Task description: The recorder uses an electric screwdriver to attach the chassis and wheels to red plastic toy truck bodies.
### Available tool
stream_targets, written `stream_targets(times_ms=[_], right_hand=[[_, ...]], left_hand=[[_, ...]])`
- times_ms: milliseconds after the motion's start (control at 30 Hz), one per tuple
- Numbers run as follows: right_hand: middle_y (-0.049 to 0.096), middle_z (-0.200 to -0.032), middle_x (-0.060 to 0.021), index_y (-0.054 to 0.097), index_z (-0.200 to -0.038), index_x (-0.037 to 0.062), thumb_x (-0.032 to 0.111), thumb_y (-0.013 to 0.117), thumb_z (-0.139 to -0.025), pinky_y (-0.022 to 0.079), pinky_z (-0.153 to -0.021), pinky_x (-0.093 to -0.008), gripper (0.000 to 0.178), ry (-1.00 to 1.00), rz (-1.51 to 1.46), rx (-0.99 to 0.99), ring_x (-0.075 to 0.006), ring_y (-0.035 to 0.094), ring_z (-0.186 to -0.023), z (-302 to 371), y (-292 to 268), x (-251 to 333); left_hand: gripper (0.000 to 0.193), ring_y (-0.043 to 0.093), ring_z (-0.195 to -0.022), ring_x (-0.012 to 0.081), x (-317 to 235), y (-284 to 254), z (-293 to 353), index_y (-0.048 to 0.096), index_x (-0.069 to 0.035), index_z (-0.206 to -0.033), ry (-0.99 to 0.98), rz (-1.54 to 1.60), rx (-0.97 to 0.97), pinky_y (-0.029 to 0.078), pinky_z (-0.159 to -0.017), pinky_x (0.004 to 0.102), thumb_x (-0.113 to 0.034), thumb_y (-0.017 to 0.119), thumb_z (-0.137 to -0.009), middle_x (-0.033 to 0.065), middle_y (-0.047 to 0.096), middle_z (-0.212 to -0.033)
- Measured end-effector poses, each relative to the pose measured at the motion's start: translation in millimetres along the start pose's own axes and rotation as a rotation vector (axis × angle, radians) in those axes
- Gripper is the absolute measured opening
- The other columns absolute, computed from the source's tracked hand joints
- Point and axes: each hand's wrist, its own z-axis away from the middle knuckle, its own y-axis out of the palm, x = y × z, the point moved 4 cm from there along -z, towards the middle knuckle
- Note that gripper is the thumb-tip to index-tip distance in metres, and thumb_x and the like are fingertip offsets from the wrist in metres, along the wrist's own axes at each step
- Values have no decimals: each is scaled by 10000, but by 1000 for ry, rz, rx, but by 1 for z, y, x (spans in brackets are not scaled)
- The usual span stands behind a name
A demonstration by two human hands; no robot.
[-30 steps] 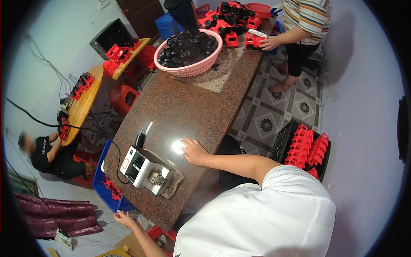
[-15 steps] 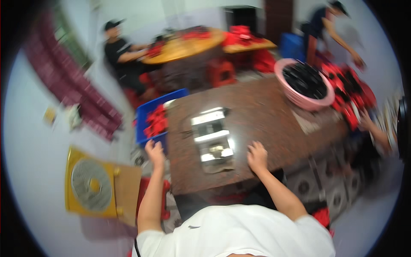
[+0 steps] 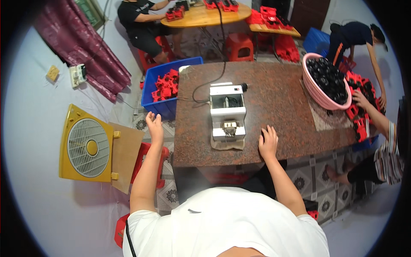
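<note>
My left hand (image 3: 155,127) is raised just off the table's left edge, near the blue bin (image 3: 150,88) of red plastic toy-vehicle parts (image 3: 166,85). Its fingers are apart and hold nothing. On the table's near edge rests my right hand (image 3: 268,144), fingers stretched out; a dark patch shows by its thumb, and I cannot tell if it is shadow or a small part. Between my hands, farther in, stands a small white machine (image 3: 227,113) with a metal fixture (image 3: 230,128) at its near end. Neither hand touches it.
A pink basket (image 3: 324,103) of black wheel-like parts stands at the table's right end, beside piled red parts (image 3: 361,128). A black cable (image 3: 205,85) runs from the machine. A yellow fan (image 3: 90,147) is left. Two people are at right; another sits at a round table (image 3: 209,18).
The view has shifted and steadied, so the table sits higher in it. Both my hands keep nearly the same places. The dark-clothed person at right bends lower over the red parts.
</note>
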Motion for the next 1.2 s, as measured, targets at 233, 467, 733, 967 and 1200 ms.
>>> stream_targets(times_ms=[233, 467, 733, 967, 1200], right_hand=[[536, -1182, -179, 607, -1001, 49, 112, 605, -719, 387, -906, -471, 289, -16, -46, -19, -367, 462, -1156, -3, -6, -1], [469, -1295, -176, 601, -1114, 50, 171, 571, -792, 313, -1008, -457, 345, 45, -26, -58, -343, 370, -1263, 13, -4, -4], [477, -1278, -156, 618, -1058, 78, 165, 585, -774, 329, -994, -443, 299, 84, -29, -62, -325, 372, -1255, 16, 3, -14], [504, -1229, -155, 634, -943, 51, 182, 598, -773, 333, -982, -441, 217, 87, -142, -93, -327, 386, -1233, 6, 9, -18], [514, -1213, -139, 667, -923, 25, 177, 588, -787, 297, -1004, -422, 219, 89, -125, -110, -297, 365, -1244, 13, 14, -30]], left_hand=[[272, 548, -1044, 196, 27, 43, 28, 522, -18, -1159, -37, 21, 250, 439, -866, 322, -152, 494, -923, 102, 556, -1161], [440, 270, -1329, 360, 48, 102, 112, 453, -61, -1294, 617, -980, 579, 210, -1069, 491, -176, 493, -871, 176, 343, -1416], [423, 313, -1296, 385, 58, 116, 101, 484, -50, -1272, 605, -931, 549, 238, -1056, 485, -210, 487, -880, 184, 387, -1389], [479, 354, -1272, 378, 58, 112, 95, 457, -12, -1299, 685, -1011, 633, 304, -1038, 478, -250, 420, -885, 214, 385, -1379], [542, 362, -1262, 376, 86, 123, 78, 366, 36, -1344, 663, -1119, 582, 310, -1037, 463, -275, 352, -900, 239, 368, -1374]])
